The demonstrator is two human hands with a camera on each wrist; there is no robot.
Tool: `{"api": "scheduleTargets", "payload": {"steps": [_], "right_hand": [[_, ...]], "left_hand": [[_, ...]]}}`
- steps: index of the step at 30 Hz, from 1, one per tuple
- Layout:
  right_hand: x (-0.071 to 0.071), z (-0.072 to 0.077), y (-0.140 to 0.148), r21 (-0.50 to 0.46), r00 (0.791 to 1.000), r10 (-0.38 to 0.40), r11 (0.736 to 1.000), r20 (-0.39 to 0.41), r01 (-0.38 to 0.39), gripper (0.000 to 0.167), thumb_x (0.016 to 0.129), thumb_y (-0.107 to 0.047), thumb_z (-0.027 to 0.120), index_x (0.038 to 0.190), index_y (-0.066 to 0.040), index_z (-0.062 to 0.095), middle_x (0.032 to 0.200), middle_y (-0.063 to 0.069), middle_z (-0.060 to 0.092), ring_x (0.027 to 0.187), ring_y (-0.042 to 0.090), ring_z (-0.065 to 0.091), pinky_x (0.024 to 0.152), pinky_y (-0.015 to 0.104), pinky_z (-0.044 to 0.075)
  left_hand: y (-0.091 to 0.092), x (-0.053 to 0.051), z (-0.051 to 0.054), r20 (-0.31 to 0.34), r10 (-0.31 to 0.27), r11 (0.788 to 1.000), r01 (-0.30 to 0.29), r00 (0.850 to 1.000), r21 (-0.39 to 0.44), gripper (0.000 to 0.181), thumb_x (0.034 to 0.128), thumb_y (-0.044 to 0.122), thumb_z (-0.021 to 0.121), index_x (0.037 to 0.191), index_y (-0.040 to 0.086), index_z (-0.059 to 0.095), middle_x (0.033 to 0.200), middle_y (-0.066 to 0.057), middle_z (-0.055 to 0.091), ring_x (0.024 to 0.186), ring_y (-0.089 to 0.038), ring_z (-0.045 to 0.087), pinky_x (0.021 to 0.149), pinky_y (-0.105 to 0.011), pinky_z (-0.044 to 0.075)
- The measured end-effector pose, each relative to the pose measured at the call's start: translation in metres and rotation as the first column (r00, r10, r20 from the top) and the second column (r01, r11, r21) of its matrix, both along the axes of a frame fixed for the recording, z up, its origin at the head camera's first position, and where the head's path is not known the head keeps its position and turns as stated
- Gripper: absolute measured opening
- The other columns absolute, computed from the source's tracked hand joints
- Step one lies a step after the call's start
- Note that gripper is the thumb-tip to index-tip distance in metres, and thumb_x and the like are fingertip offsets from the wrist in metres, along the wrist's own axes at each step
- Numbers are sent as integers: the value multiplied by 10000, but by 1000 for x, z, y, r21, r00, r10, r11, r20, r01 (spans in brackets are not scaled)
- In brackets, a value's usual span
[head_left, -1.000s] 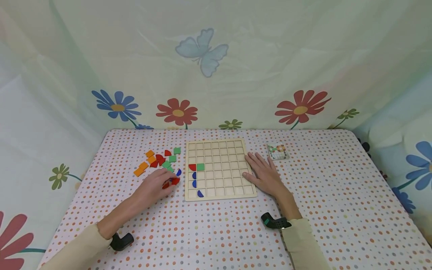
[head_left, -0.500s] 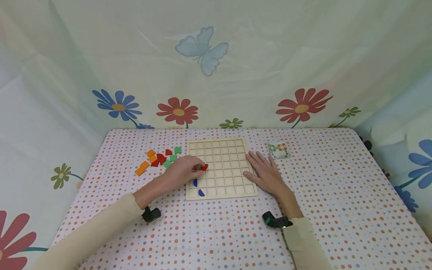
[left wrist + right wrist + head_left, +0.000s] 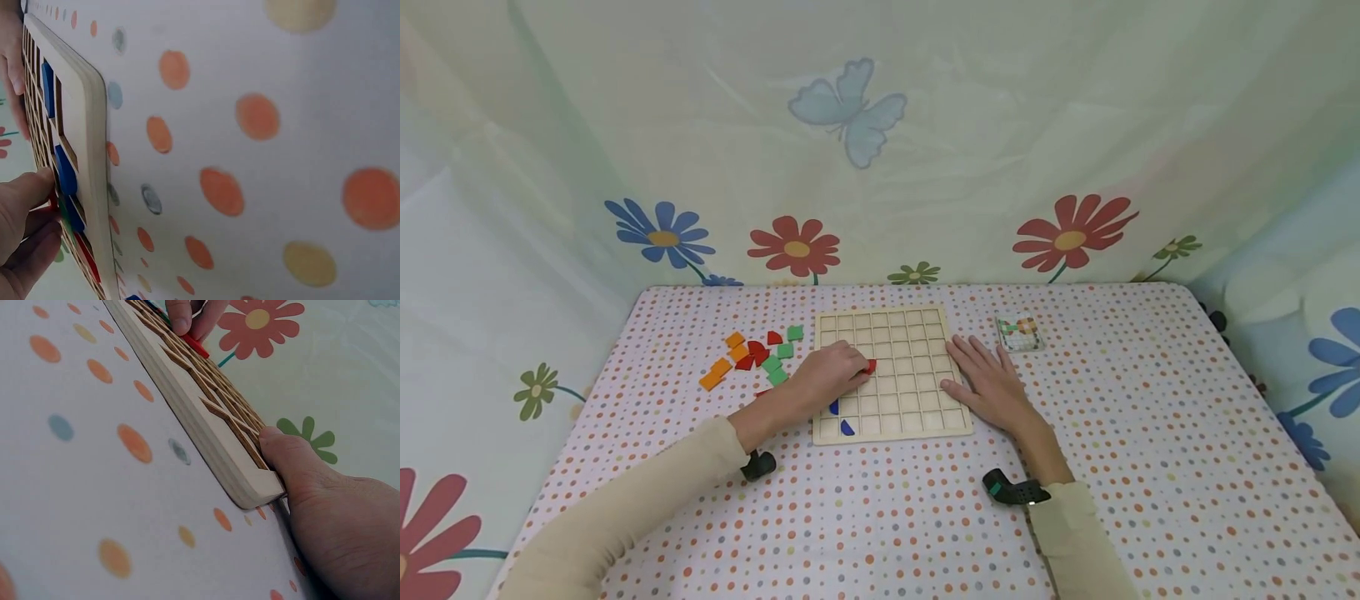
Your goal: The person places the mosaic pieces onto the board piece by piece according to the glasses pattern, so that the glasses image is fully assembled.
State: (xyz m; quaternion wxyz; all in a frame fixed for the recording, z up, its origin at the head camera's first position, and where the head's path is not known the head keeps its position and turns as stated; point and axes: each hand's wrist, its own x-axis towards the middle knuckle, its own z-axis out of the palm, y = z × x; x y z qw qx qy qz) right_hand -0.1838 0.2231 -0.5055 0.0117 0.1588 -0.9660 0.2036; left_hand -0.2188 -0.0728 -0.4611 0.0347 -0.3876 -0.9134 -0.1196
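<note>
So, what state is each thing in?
Left hand: pinching red piece
Right hand: resting on board's edge
Wooden board: flat, partly filled
Three blue pieces: on board
Orange pieces: loose beside board
Green pieces: mostly off board
Other red pieces: mostly off board
Patterned card: lying flat

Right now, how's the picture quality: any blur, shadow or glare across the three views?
Head view: soft, even light, no strong glare, but the red piece in the left grip looks tiny; left wrist: dimmer, tablecloth dots slightly soft, wooden board steeply foreshortened; right wrist: darkness beneath the right grip, probably shadow.
</note>
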Motion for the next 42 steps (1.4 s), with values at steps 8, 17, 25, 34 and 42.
{"api": "scheduleTargets", "payload": {"steps": [8,17,25,34,42], "right_hand": [[-1,1,-1,7,1000,-6,1000,4,6,711,947,-457,542,1532,-139,292,1608,96,256,1496,345,180,1196,596,0],[0,2,-2,18,1000,-3,1000,18,3,716,942,-451,552,1532,-140,291,1611,95,249,1498,341,177,1199,593,-2],[0,1,-2,16,1000,-4,1000,15,4,712,944,-453,551,1532,-145,294,1611,90,249,1499,339,174,1199,595,6],[0,2,2,6,1000,-7,1000,-10,7,707,944,-453,551,1527,-136,306,1603,99,269,1491,348,194,1194,602,17],[0,0,0,0,1000,-4,1000,-18,4,704,944,-453,552,1525,-136,312,1599,102,279,1487,354,206,1188,611,30]], "left_hand": [[-2,-3,-2,36,17,998,-19,999,52,156,917,241,668,986,123,743,994,-1,726,943,-153,612,782,-273,556],[-6,0,1,27,-10,1000,10,1000,20,163,922,217,661,1023,144,766,993,-22,685,928,-159,597,689,-236,531],[-6,-2,0,28,3,1000,-3,1000,10,150,909,220,679,962,115,772,1055,-21,699,995,-175,593,789,-266,552],[3,-6,7,110,13,1000,-15,994,13,140,903,198,684,931,94,774,1061,-29,712,1013,-184,602,818,-282,553],[3,-3,9,81,33,998,-28,996,-58,152,906,199,682,939,80,771,1044,-24,703,969,-179,587,772,-277,559]]}}
